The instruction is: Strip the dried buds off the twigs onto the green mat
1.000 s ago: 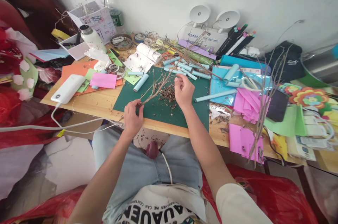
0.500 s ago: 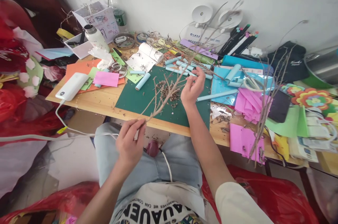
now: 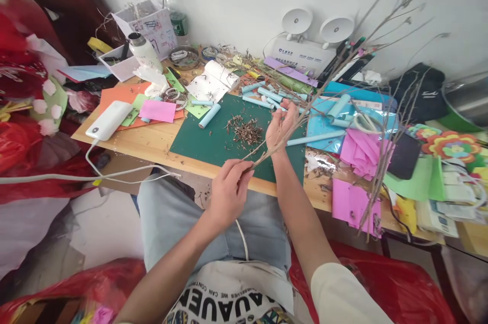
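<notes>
A thin, dry, branching twig [image 3: 271,151] is pinched at its lower end by my left hand [image 3: 230,189], which is closed above my lap at the table's front edge. From there it slants up to the right, passing across my right wrist, and its fine seed-headed tips reach up before the wall. My right hand [image 3: 281,128] is over the right part of the green mat [image 3: 213,146], palm up with its fingers curled in; what they hold, if anything, is hidden. Left of it lies a small heap of brown dried bits [image 3: 247,130] on the mat.
Pale blue paper tubes [image 3: 270,94] lie behind the mat. A white power bank [image 3: 109,120] and an uncapped bottle [image 3: 144,52] stand left. Pink paper [image 3: 356,202], upright dry twigs [image 3: 381,176] and scissors [image 3: 366,123] are right. A white router [image 3: 303,54] is by the wall.
My left hand has moved right with the twig, whose branches have swung from over the mat to the right, past my right hand. My right hand has shifted only slightly.
</notes>
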`<act>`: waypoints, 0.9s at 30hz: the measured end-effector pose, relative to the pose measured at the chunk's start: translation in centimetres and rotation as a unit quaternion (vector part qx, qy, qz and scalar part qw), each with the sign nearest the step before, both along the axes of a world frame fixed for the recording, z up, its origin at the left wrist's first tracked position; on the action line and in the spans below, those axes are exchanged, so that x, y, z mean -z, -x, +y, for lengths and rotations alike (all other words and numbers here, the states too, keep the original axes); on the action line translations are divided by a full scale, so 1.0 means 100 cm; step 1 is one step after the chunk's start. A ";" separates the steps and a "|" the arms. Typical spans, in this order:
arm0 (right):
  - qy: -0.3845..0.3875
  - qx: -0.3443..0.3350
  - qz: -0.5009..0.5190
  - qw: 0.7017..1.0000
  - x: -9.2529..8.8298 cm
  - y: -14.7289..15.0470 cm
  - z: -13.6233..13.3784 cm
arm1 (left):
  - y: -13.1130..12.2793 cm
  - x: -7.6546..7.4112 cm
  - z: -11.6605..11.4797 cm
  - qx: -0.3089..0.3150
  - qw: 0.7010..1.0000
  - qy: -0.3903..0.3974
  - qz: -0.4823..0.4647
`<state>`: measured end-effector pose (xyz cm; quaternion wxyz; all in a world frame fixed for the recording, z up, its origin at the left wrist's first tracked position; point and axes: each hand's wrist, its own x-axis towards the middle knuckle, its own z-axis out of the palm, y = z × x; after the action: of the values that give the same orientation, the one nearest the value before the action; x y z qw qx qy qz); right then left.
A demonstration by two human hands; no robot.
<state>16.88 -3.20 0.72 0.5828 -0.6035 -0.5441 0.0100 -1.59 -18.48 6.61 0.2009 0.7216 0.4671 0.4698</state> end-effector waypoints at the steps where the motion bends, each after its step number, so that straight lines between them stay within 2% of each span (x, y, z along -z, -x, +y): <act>1: -0.003 0.011 0.010 1.000 -0.001 0.001 0.000 | 0.003 0.001 -0.008 -0.011 1.000 0.023 -0.003; 3: -0.004 0.027 0.061 0.998 -0.002 0.003 0.002 | 0.016 0.011 -0.026 -0.041 0.997 0.066 -0.004; 6: 0.023 -0.035 0.180 0.983 -0.004 0.005 0.005 | 0.044 0.038 -0.054 -0.088 0.991 0.102 0.017; 9: 0.061 -0.125 0.312 0.940 -0.008 0.008 0.006 | 0.069 0.063 -0.077 -0.109 0.986 0.125 0.028; 11: 0.084 -0.164 0.360 0.914 -0.013 0.009 0.004 | 0.081 0.074 -0.088 -0.116 0.984 0.126 0.038; 13: 0.099 -0.182 0.374 0.904 -0.018 0.011 0.001 | 0.089 0.081 -0.095 -0.121 0.984 0.120 0.047; 19: 0.102 -0.189 0.373 0.902 -0.025 0.007 -0.001 | 0.104 0.093 -0.106 -0.151 0.980 0.103 0.077; 24: 0.090 -0.229 0.445 0.861 -0.023 0.005 0.001 | 0.123 0.105 -0.117 -0.174 0.974 0.103 0.105; 27: 0.088 -0.242 0.454 0.853 -0.025 0.009 -0.001 | 0.141 0.111 -0.125 -0.175 0.971 0.104 0.125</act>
<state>15.96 -3.32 3.23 0.6883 -0.4306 -0.3447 0.4712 -15.66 -30.99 -4.53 0.1291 0.6571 0.6537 0.3525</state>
